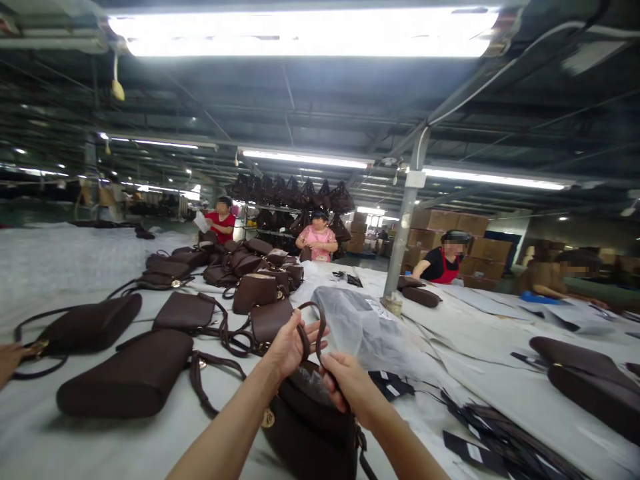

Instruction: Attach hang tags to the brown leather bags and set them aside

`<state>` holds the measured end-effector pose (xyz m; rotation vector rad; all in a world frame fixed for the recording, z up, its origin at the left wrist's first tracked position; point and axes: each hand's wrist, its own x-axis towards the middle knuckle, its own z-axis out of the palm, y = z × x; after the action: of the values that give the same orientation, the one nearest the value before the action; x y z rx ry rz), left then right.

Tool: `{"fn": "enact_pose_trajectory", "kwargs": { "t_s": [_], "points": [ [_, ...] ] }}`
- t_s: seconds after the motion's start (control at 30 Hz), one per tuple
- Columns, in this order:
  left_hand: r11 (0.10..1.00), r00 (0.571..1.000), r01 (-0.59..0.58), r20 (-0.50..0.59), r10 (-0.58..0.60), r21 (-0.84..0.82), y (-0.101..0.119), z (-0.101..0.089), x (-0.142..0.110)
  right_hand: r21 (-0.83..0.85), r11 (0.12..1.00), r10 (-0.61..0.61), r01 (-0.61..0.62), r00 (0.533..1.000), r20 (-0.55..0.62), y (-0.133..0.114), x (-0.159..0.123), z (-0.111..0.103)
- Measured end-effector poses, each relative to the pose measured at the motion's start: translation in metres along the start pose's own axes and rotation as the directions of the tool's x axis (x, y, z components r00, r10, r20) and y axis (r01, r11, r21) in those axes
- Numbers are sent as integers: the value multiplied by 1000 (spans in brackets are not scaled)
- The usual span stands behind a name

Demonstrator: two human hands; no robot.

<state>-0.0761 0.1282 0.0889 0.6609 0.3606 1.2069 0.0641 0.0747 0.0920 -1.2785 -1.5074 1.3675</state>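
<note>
A dark brown handbag (310,427) stands open at the front, right below my hands, with a round gold charm (269,418) on its side. Its narrow strap (320,310) arches up in a loop between my hands. My left hand (295,343) is turned palm up; the strap runs across it under the thumb, and the fingers are partly stretched. Lower and to the right, my right hand (350,383) pinches the strap's other side between thumb and fingers. Some clear plastic shows in the bag's mouth.
More brown handbags (127,373) with straps cover the table's left side. Plastic wrap (355,327), black tags (475,450) and a grey post (403,240) are to the right. Another person's hand (10,363) touches a bag at the left edge. Several co-workers (317,240) stand beyond.
</note>
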Motion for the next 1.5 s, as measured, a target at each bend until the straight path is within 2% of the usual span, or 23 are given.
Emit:
{"fn": "enact_pose_trajectory", "kwargs": {
  "t_s": [0.13,0.3,0.4,0.5,0.57,0.6,0.63,0.7,0.73,0.8,0.9,0.93,1.0,1.1,1.17,1.23,1.3,1.4,1.47,1.5],
  "points": [
    [981,994,-114,19,112,157,-1,-2,-8,-133,990,40,-37,999,22,2,8,19],
    [900,964,-257,24,266,351,-11,4,-5,-212,976,49,-41,998,31,-3,11,32],
    [901,954,-287,11,300,324,-10,-1,3,-209,978,20,-3,997,79,-1,2,20],
    [959,971,-209,-79,227,189,9,-16,10,-298,950,-55,97,988,146,14,-22,-16],
    [982,973,-149,-157,167,119,31,-28,14,-461,860,-199,220,975,95,25,-41,-52],
    [985,972,-133,-178,150,106,42,-33,15,-541,793,-295,280,954,61,28,-50,-70],
    [988,974,-115,-186,133,104,51,-37,16,-610,723,-356,325,932,76,30,-57,-87],
    [991,983,-60,-167,80,123,60,-39,17,-718,591,-386,368,911,148,25,-66,-110],
    [991,988,-21,-146,41,134,60,-36,18,-766,526,-380,370,908,178,19,-68,-115],
    [977,996,56,-75,-41,206,50,-24,18,-868,371,-375,331,908,187,1,-64,-112],
    [892,983,131,60,-174,433,26,2,16,-971,92,-403,222,899,168,-28,-44,-85],
    [854,973,138,94,-212,502,19,10,15,-981,31,-422,194,892,163,-37,-35,-75],
    [810,951,152,139,-276,566,10,21,11,-988,-29,-468,149,872,145,-52,-17,-56],
    [827,940,179,155,-303,532,10,25,5,-992,-44,-505,117,854,123,-62,2,-40],
    [832,943,185,145,-301,524,16,20,2,-990,-39,-503,137,853,138,-62,10,-41],
    [792,948,160,131,-289,589,24,10,0,-981,-33,-487,193,854,184,-57,13,-55],
    [744,970,114,87,-226,658,33,-4,-1,-973,-25,-468,230,857,214,-50,12,-80],
    [812,997,72,-53,-50,579,43,-21,2,-989,-2,-491,150,861,131,-38,6,-119],
    [876,994,52,-110,1,480,42,-23,5,-992,20,-553,124,828,92,-32,3,-126],
    [890,994,50,-109,0,454,39,-21,7,-991,24,-581,135,808,96,-30,1,-122]
  ]
}}
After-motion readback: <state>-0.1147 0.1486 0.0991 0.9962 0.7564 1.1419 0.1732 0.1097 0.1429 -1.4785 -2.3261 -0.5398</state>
